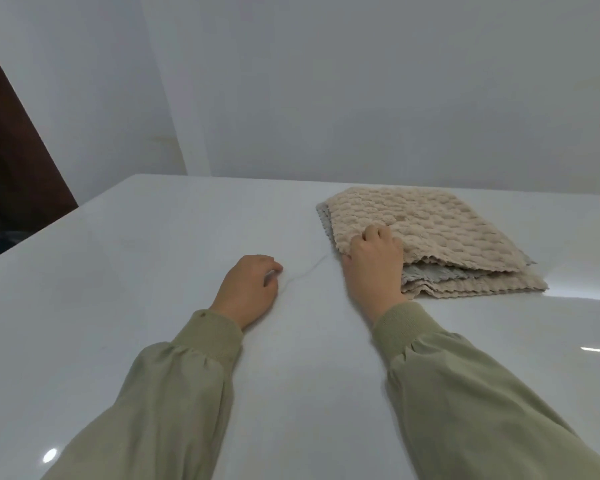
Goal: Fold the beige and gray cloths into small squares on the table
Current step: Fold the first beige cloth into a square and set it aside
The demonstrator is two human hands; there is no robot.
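Note:
A stack of textured cloths lies on the white table at the right. The top beige cloth is spread flat. A gray cloth shows as a layer beneath it, with another beige layer at the bottom. My right hand grips the near-left corner of the top beige cloth, thumb under the edge. My left hand rests on the bare table to the left of the stack, fingers curled and holding nothing.
A thin pale thread lies on the table between my hands. White walls stand behind the table. A dark brown panel sits beyond the table's left edge.

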